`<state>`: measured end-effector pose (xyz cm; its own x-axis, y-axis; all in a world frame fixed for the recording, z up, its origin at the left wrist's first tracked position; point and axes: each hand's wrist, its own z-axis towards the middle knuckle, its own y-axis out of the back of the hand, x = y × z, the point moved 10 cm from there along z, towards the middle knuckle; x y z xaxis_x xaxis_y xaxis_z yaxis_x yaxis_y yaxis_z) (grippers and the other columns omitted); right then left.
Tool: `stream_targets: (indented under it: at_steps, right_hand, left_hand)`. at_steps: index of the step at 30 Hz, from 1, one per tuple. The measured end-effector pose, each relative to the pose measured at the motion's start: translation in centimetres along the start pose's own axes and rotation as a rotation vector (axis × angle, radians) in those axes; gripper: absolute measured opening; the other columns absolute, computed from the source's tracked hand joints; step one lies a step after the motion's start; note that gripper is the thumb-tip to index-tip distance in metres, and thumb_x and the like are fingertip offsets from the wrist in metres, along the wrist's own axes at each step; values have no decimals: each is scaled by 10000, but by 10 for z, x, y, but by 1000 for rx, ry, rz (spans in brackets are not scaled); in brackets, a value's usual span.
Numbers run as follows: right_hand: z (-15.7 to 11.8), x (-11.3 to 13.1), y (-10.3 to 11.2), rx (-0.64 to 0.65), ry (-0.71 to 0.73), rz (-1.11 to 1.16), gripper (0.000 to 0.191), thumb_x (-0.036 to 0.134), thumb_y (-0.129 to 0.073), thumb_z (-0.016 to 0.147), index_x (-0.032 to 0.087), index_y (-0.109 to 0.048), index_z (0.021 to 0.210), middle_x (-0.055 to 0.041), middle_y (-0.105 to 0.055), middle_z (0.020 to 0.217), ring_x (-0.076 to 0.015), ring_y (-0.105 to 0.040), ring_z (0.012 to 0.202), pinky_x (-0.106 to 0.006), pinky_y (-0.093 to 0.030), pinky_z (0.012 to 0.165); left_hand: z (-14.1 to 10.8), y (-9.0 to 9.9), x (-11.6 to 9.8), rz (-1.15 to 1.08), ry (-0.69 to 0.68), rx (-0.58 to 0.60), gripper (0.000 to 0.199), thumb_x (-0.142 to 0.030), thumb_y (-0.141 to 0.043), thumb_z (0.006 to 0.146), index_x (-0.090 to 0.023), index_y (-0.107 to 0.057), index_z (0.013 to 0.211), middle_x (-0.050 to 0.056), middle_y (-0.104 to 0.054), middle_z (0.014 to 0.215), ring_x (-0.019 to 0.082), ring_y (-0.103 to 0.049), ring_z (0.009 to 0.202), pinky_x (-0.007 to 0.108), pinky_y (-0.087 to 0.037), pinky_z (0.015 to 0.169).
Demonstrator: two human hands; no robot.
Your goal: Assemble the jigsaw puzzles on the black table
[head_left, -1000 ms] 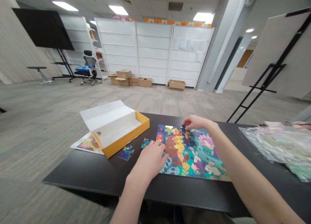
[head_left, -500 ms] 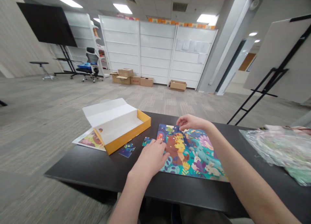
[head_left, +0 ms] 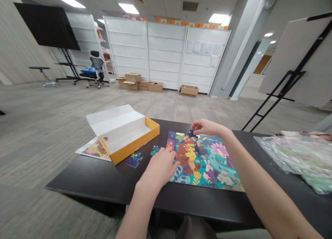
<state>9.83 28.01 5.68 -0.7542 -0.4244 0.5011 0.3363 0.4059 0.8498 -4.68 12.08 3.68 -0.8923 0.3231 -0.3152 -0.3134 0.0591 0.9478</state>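
Note:
A colourful jigsaw puzzle (head_left: 212,159) with animals lies on the black table. At its far edge my right hand (head_left: 206,127) pinches a dark blue puzzle piece (head_left: 191,133), tilted up just above the top row. My left hand (head_left: 162,163) rests with fingers spread over the puzzle's left edge and holds nothing. Just beyond its knuckles lies a loose teal puzzle piece (head_left: 155,150), partly hidden by the hand. Further left, another loose blue piece (head_left: 134,160) lies by the box.
An open yellow box (head_left: 136,145) with a white lid sits at the table's left, over a printed picture sheet (head_left: 90,150). Clear plastic bags (head_left: 293,156) lie at the right. The black table's (head_left: 85,178) near left corner juts out over the carpet.
My right hand has lifted the dark blue piece slightly from the puzzle's top row, so it now shows tilted between the fingers. My left hand has stayed nearly still. The whole view shifted a little.

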Motion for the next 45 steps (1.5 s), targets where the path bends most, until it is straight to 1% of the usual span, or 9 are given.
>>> stream_targets:
  at_steps: [9,17,22,27,30,33,38,42,45]
  right_hand:
    - [-19,37,-26,286,68,57,373,330,-766,734,159,-690,1056,-53,-748,887,-173,-687,785,-240,-511,666]
    - [-38,105,-21,212,243,192,313,333,-735,796,164,-681,1053,-25,-727,829,-156,-683,778,-245,-536,701]
    - [-55,126,-8,150,308,179,253,343,-676,841,182,-682,1037,-31,-735,897,-163,-688,829,-258,-546,741]
    - [-85,20,68,-256,-17,-96,261,351,-664,823,182,-709,1017,-60,-752,905,-201,-685,819,-300,-526,777]
    - [-124,-74,77,-198,-360,-355,159,253,-747,694,178,-741,834,-84,-755,816,-258,-692,776,-340,-513,739]
    - [-163,-135,57,-103,-505,-391,186,247,-795,607,184,-741,772,-102,-764,851,-282,-707,804,-332,-511,709]
    - [-193,-174,22,-89,-540,-367,382,337,-809,575,206,-753,930,-80,-768,891,-276,-708,813,-316,-516,681]
    - [-196,-177,17,-144,-494,-287,536,264,-760,605,193,-701,1133,-96,-756,1029,-244,-703,843,-291,-520,714]
    - [-197,-178,22,-151,-502,-294,473,267,-756,584,181,-702,1046,-86,-748,984,-235,-688,817,-283,-505,680]
  left_hand:
    - [-1,0,-1,15,-7,-21,190,-296,-553,933,-182,-694,990,98,-685,1102,272,-626,1066,368,-508,898]
    - [2,19,10,-356,136,-239,488,-421,-541,958,-238,-443,1400,84,-732,1093,266,-702,1007,349,-525,842]
    - [2,31,9,-436,81,-377,455,-299,-527,961,-264,-413,1400,56,-739,1037,240,-719,909,312,-521,778]
    - [2,33,13,-287,116,-339,389,-309,-549,954,-269,-491,1336,46,-739,947,243,-714,849,307,-503,724]
    - [3,30,6,-155,95,-260,340,-315,-543,959,-294,-532,1298,41,-740,909,263,-721,866,319,-497,725]
    - [2,32,3,-57,105,-240,352,-319,-508,979,-298,-515,1330,52,-746,943,270,-725,906,327,-499,751]
    - [-3,36,9,15,138,-226,381,-325,-484,989,-291,-493,1367,70,-746,1010,262,-720,952,318,-504,775]
    - [-7,38,18,24,160,-249,381,-344,-488,986,-298,-492,1364,67,-750,999,265,-721,939,326,-504,785]
    - [-9,41,24,27,184,-275,381,-353,-495,982,-295,-490,1359,69,-752,984,276,-724,920,334,-504,765]
